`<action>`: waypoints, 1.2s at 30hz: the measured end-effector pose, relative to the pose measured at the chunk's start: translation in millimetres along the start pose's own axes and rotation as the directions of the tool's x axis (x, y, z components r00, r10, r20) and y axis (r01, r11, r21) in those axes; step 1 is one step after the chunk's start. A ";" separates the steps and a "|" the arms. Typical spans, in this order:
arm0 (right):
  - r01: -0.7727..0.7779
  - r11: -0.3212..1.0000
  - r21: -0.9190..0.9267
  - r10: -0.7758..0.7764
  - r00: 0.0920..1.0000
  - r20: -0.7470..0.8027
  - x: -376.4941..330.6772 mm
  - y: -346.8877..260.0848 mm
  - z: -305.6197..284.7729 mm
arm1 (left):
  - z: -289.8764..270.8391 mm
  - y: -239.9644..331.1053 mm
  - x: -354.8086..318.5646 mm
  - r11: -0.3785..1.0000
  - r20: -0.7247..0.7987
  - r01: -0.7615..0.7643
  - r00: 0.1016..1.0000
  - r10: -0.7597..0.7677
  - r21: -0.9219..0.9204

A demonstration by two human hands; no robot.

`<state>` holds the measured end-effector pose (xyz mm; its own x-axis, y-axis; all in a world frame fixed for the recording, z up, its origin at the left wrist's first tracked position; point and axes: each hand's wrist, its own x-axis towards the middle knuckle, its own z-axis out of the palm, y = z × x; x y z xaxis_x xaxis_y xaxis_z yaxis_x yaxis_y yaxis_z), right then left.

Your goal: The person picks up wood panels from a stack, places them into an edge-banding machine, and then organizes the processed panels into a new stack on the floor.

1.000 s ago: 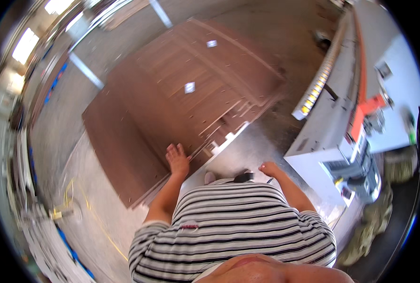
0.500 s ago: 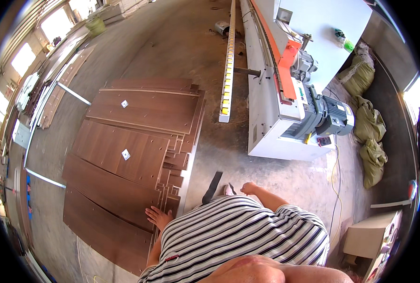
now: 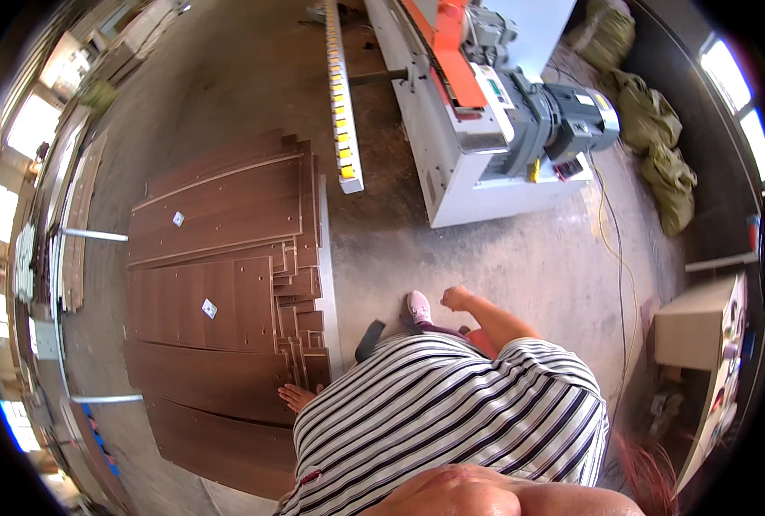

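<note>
My left hand (image 3: 299, 396) hangs low at my left side, over or against the right edge of the stacked brown wood-look panels (image 3: 219, 371). Its fingers are stretched out and hold nothing; whether they touch the panels I cannot tell. My right hand (image 3: 456, 298) is out in front of my body above the floor, fingers curled in, with nothing visible in it. The panels have small holes, and two carry a white label (image 3: 210, 308). Between my hands a pink shoe (image 3: 417, 306) shows.
Ahead stands a white machine (image 3: 460, 185) with a grey motor (image 3: 576, 120) and a rail of yellow rollers (image 3: 343, 129). Green sacks (image 3: 668, 185) line the right wall. Cables (image 3: 620, 249) cross the floor near a pale cabinet (image 3: 696, 322). Metal bars (image 3: 94, 234) lie beyond the panels.
My view has turned, so the machine and roller rail sit further left and higher. The pink shoe shows more fully. My left hand stays spread and my right hand stays curled.
</note>
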<state>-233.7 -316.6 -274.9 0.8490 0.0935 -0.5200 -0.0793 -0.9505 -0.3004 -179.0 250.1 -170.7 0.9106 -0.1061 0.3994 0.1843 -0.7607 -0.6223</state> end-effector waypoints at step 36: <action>-0.231 0.500 0.835 0.823 0.427 -0.374 -46.8 93.8 -399.0 | -28.1 -19.9 41.5 0.721 0.783 0.477 0.605 0.145 -0.502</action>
<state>-72.4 -528.3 40.2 0.4931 -0.8531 -0.1704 -0.6722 -0.2493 -0.6972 -155.3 242.8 -122.9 0.8670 0.3270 -0.3761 0.3819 -0.9207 0.0800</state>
